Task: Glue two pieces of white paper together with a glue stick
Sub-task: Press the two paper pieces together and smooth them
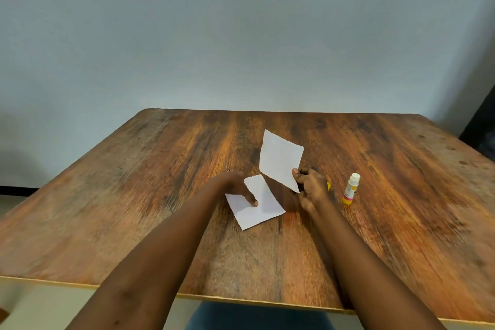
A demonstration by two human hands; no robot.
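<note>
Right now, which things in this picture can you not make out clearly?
- Head view: glue on either paper; none can be made out on the lifted paper or the flat paper.
- Print on the glue stick: too small.
- Yellow item behind the right hand: mostly hidden.
- Left hand fingers: blurred.

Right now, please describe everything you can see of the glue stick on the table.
The small white and yellow glue stick stands upright on the brown wooden table, to the right of the right hand. Its white tip points up; the body is white with a yellow label and base, and a thin pink band. No hands touch it.
</note>
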